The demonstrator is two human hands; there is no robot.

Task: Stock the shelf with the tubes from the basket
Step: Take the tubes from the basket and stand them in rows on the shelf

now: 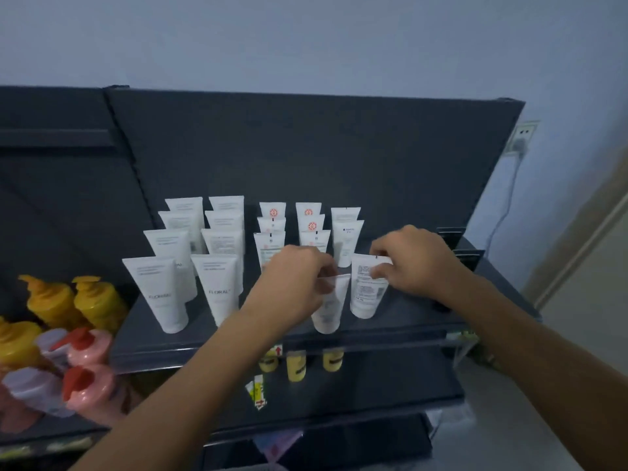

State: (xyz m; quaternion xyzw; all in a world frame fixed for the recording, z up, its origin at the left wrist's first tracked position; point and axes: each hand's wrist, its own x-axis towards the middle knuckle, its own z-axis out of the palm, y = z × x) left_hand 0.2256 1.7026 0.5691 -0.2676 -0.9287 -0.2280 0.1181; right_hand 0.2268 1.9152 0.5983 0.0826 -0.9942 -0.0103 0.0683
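Several white tubes stand cap-down in rows on the dark top shelf point(401, 321). My left hand point(292, 283) pinches the flat top of a white tube point(328, 311) standing at the shelf's front. Just to its right, my right hand point(414, 260) grips the crimped top of another white tube point(367, 294), printed side facing me. Two larger tubes marked FLORAL point(219, 294) stand at the front left. The basket is out of view.
Yellow pump bottles point(98, 300) and pink bottles with red caps point(91, 385) crowd the lower left. Small yellow bottles point(295, 367) sit on the shelf below. A dark back panel point(306, 147) rises behind the tubes. A wall socket point(521, 137) is at the right.
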